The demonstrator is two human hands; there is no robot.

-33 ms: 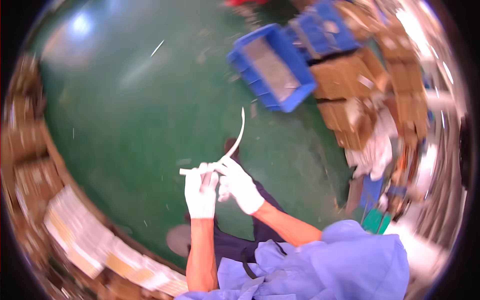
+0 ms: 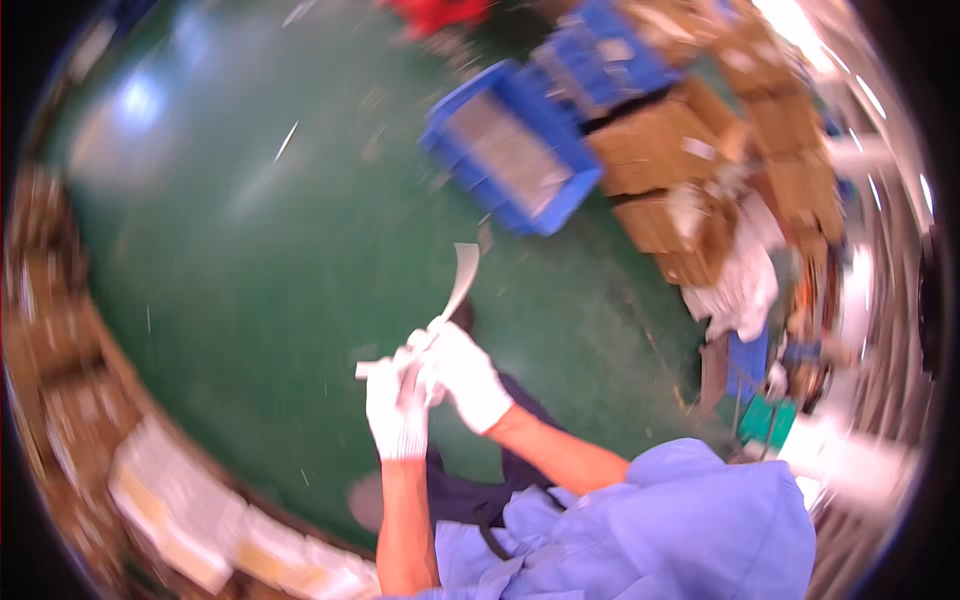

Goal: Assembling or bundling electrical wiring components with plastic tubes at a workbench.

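Observation:
A thin, flexible white strip [image 2: 464, 278] runs through both of my white-gloved hands, in front of my body. My left hand [image 2: 394, 405] is closed around its lower part, and a short flat end sticks out to the left of the fingers. Close beside it, my right hand [image 2: 465, 372] pinches the strip. Beyond the right fingers the long free end curves up and away. The fingers cover the middle of the strip, where the hands nearly touch.
A blue crate [image 2: 478, 188] stands on the green floor [image 2: 250, 290] ahead to the right. Behind it are cardboard boxes [image 2: 640, 150] and a white cloth heap [image 2: 742, 278]. Boxes [image 2: 62, 335] and white stacked packs [image 2: 175, 490] line the left. Something red [image 2: 440, 12] lies far ahead.
The view has shifted, so the crate and boxes sit further left. My hands have drawn closer together, and the strip's free end looks shorter and shows its broad face.

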